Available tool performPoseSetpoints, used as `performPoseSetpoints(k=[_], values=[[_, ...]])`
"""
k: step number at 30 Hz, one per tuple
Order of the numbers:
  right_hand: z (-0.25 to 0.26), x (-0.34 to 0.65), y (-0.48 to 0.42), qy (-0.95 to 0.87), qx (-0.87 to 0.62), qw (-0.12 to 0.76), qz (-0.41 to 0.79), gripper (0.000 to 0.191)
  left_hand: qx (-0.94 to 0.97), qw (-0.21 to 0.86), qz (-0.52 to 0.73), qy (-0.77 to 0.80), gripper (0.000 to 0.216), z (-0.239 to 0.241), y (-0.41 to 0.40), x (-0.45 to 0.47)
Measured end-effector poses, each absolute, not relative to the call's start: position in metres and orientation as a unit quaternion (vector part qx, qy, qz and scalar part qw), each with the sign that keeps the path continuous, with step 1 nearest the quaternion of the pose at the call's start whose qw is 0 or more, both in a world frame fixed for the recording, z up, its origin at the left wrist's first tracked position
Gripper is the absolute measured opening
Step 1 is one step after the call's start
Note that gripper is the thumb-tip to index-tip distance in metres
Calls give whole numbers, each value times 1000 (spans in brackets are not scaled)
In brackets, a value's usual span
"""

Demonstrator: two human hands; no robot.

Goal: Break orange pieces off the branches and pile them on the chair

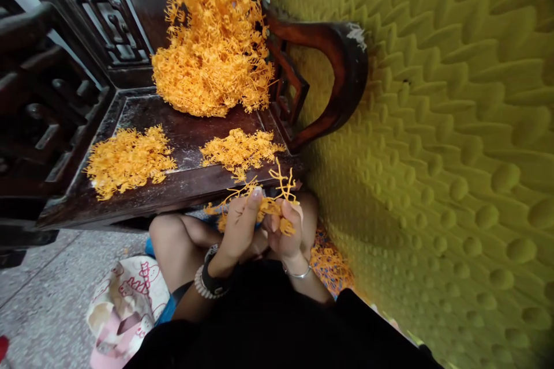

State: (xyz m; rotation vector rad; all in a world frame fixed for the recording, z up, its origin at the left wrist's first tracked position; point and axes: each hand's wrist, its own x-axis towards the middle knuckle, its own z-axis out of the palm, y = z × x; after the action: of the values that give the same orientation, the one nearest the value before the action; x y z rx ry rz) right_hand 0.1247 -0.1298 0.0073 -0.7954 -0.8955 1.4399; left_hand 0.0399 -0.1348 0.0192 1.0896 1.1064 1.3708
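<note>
My left hand (240, 225) and my right hand (285, 230) meet just below the front edge of a dark wooden chair seat (190, 144). Both pinch the same thin orange plastic sprig (272, 199), whose branches stick up between the fingers. A tall heap of the same orange sprigs (214, 40) fills the back of the seat. Two flatter piles lie nearer me, one on the left (127, 158) and one in the middle (240, 150). More orange pieces (331, 265) lie low by my right knee.
A yellow padded wall (433, 155) with raised bumps fills the right side. The chair's curved wooden armrest (337, 69) stands against it. A printed cloth bag (125, 305) lies on the grey speckled floor at lower left. My bare knees are under the seat edge.
</note>
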Motion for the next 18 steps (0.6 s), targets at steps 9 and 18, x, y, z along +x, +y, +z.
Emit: performPoseSetpoints(k=[9, 18], values=[[29, 147, -109, -328, -324, 627, 628, 56, 431, 405, 643, 487, 58, 29, -126, 19], [12, 154, -108, -307, -344, 635, 619, 48, 676, -71, 419, 602, 48, 44, -49, -30]])
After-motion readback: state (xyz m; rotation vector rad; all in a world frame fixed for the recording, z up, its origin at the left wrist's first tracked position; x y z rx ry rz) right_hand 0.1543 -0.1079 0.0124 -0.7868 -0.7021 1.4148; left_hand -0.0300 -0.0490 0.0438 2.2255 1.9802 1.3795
